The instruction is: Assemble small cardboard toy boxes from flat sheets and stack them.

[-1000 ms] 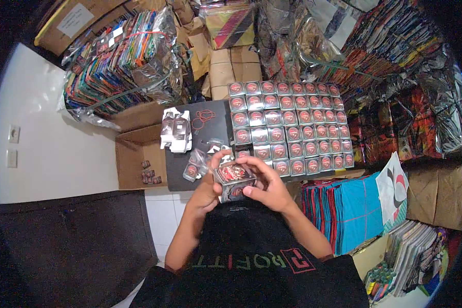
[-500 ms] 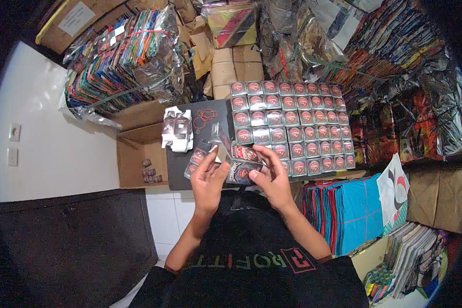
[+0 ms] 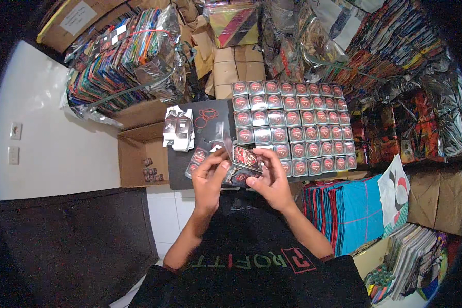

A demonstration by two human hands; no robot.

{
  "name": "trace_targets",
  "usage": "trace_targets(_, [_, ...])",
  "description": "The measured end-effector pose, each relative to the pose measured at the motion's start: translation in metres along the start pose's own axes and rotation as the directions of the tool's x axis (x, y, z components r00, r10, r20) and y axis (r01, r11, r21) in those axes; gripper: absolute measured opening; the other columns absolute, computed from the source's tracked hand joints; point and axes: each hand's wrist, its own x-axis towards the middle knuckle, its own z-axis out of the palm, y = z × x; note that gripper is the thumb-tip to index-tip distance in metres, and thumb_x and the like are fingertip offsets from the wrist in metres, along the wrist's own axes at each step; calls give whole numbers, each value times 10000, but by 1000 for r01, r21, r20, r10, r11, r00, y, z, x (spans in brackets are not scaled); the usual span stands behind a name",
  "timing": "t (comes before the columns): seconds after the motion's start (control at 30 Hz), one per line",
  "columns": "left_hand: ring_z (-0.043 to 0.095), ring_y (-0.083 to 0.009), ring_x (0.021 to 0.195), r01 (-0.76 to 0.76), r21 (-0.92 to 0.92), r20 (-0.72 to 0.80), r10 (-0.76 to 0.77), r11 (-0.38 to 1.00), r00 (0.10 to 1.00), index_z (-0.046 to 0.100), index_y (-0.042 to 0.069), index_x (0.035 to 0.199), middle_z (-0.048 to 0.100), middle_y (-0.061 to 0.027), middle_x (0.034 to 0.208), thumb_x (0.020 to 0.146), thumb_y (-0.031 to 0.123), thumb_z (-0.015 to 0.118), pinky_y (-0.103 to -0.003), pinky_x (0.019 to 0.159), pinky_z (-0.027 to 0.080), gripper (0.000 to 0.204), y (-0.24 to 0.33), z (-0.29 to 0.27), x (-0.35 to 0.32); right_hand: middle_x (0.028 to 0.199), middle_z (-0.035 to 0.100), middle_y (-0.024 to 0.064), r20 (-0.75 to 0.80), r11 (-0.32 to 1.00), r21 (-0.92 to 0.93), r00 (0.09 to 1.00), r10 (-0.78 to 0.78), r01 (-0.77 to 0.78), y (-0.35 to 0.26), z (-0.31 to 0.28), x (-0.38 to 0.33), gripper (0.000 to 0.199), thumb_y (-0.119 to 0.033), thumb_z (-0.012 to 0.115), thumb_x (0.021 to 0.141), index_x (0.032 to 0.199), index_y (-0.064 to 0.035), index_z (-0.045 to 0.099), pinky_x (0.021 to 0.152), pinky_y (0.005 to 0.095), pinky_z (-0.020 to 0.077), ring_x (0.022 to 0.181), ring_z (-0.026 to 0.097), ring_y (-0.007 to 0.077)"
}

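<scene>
Both my hands grip one small dark box with red print (image 3: 246,157) over the near edge of the dark table (image 3: 178,172). My left hand (image 3: 209,173) is closed on its left side, thumb along the edge. My right hand (image 3: 273,177) pinches the right side, with fingers above and the thumb on the near face. A flap (image 3: 227,136) stands up at the box's far left edge. Beside my left fingers lie several items with red round prints (image 3: 198,155), partly covered by the hand. What is inside the box cannot be seen.
Rows of small boxes with red round tops (image 3: 291,119) cover the table's right part. Flat box blanks (image 3: 178,128) and red rubber bands (image 3: 206,117) lie at left. A cardboard carton (image 3: 131,164) stands beside the table. Blue bundles (image 3: 359,213) sit at lower right.
The box has tilted slightly in my hands, showing more of its red-printed face. Its flap now stands steeper, and my left hand has shifted a little to the right.
</scene>
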Motion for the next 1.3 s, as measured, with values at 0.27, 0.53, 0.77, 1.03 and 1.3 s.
trace_targets(0.27, [593, -135, 1089, 23, 95, 37, -27, 995, 999, 601, -8, 1125, 655, -118, 1191, 1008, 5, 538, -310, 1006, 449, 133, 10, 9, -2, 1371, 495, 139, 160, 621, -737, 962, -222, 266, -9, -4, 1, 855, -234, 932, 732, 1416, -51, 453, 1034, 388, 483, 1255, 541, 257])
trace_targets(0.53, [623, -101, 970, 41, 269, 162, -87, 962, 983, 631, -4, 1025, 681, -46, 1014, 912, -13, 643, -271, 890, 503, 114, 18, 11, -5, 1448, 480, 155, 313, 668, -656, 932, -183, 352, -8, -2, -6, 823, -247, 926, 719, 1438, -98, 553, 1064, 436, 471, 1376, 465, 313])
trace_targets(0.77, [569, -188, 1247, 158, -84, 365, -117, 984, 924, 424, -16, 1427, 571, -142, 1346, 911, 72, 768, -342, 1052, 471, 626, 7, -11, -1, 1435, 450, 145, 168, 703, -639, 948, -270, 313, -2, -2, -9, 793, -176, 931, 713, 1420, -93, 582, 1087, 404, 460, 1328, 508, 278])
trace_targets(1.03, [529, -205, 1313, 102, -137, 301, -57, 985, 952, 394, -23, 1512, 541, -144, 1423, 812, 21, 863, -356, 1111, 434, 845, 23, 11, -10, 1347, 524, 182, 245, 565, -693, 884, -399, 447, -7, -2, -5, 663, -291, 936, 721, 1274, -81, 637, 1055, 463, 449, 1273, 529, 340])
trace_targets(1.3, [621, -327, 1241, -433, 628, 467, 131, 647, 874, 616, 60, 1363, 659, -161, 1330, 701, 95, 895, -429, 1064, 478, 719, 41, 2, -1, 1045, 667, 103, 80, 618, -742, 949, -304, 260, -16, 3, -3, 253, -221, 799, 877, 1002, -16, 719, 915, 364, 500, 1020, 646, 233])
